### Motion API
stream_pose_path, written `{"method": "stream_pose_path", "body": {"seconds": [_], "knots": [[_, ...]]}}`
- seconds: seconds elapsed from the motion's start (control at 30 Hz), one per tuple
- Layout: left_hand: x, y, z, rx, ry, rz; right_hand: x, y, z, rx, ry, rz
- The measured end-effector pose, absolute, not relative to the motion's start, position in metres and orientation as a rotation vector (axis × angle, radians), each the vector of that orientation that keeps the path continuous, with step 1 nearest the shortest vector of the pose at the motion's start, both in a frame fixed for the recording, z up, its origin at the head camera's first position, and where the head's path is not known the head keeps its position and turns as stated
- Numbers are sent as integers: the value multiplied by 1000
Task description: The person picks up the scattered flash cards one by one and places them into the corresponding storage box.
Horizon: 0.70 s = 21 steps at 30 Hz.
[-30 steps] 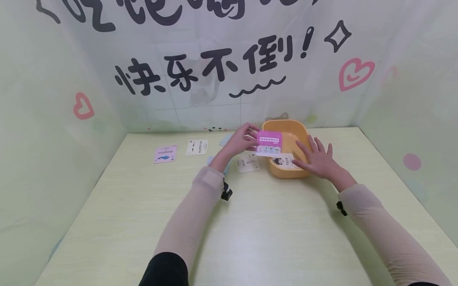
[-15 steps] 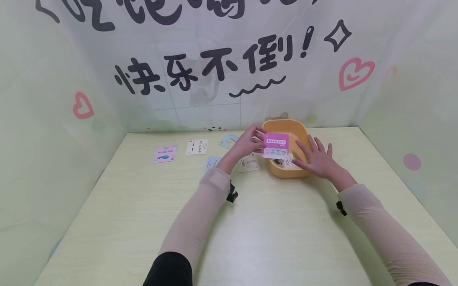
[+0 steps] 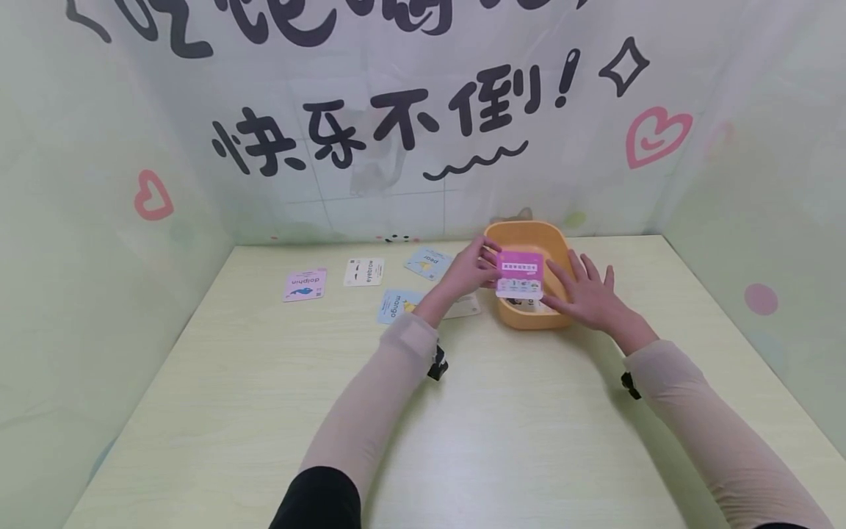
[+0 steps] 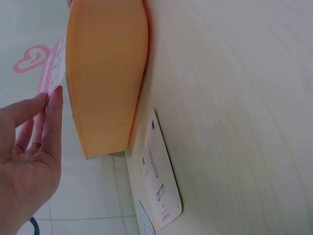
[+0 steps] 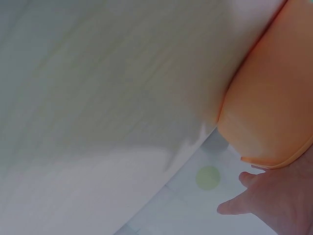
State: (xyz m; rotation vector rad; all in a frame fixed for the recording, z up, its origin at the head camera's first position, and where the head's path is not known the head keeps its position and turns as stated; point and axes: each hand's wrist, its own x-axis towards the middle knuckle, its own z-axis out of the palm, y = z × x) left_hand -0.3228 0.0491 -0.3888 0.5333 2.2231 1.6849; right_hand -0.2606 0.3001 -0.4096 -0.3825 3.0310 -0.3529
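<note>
Between the thumb and fingers of my left hand [image 3: 469,269] is a pink card [image 3: 519,275], pinched at its left edge above an orange bin [image 3: 529,320]. In the left wrist view the card is seen nearly edge-on beside the bin's rim. My right hand [image 3: 590,296] has its fingers spread at the bin's right rim; the right wrist view shows that hand [image 5: 279,196] against the rim. A white card [image 3: 529,304] lies inside the bin, mostly hidden under the pink one. The "arm" card [image 4: 160,176] lies on the table just left of the bin.
Left of the bin, on the pale table [image 3: 502,426], lie a "pear" card [image 3: 428,263], a "mango" card [image 3: 396,306], an "eyebrow" card [image 3: 364,272] and a "dolphin" card [image 3: 305,285]. A printed curtain [image 3: 383,184] hangs right behind the table's far edge.
My left hand has moved right and slightly nearer with the pink card, which now covers more of the white card. The pear and mango cards have come into sight. My right hand stays put.
</note>
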Motion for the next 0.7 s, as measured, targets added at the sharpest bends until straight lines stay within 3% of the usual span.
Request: {"method": "stream_pose_path", "body": {"seconds": [0.7], "knots": [[-317, 60, -390, 341, 2306, 1721, -261, 299, -409, -374, 3033, -356]]}}
